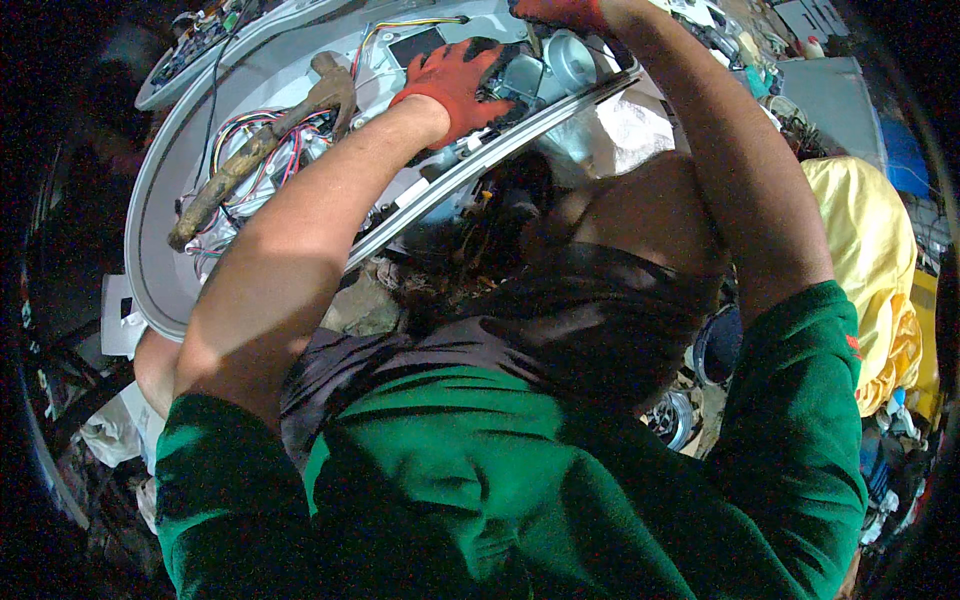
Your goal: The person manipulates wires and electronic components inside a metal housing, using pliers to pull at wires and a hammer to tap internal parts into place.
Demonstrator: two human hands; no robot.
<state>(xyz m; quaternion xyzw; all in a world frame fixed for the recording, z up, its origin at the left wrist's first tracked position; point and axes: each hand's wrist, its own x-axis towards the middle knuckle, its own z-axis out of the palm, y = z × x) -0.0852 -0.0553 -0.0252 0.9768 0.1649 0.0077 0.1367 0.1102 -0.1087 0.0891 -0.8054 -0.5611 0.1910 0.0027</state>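
Grey housing [165,205]: broad, pale plastic shell, rounded at the far left; lying across the upper left and centre, in front of the lap.
Straight edge [500,156]: ridged, pale, slanting up to the right.
Wires [290,150]: tangled inside the shell, pink, white and dark.
Hammer [245,165]: laid over the wires, with a worn wooden handle.
Round part [572,62]: smooth, whitish, near the right end.
Left hand [450,88]: red-gloved with dark fingertips, splayed on dark parts inside the shell.
Right hand [560,12]: gloved, cut off by the top edge; cannot tell whether grasping.
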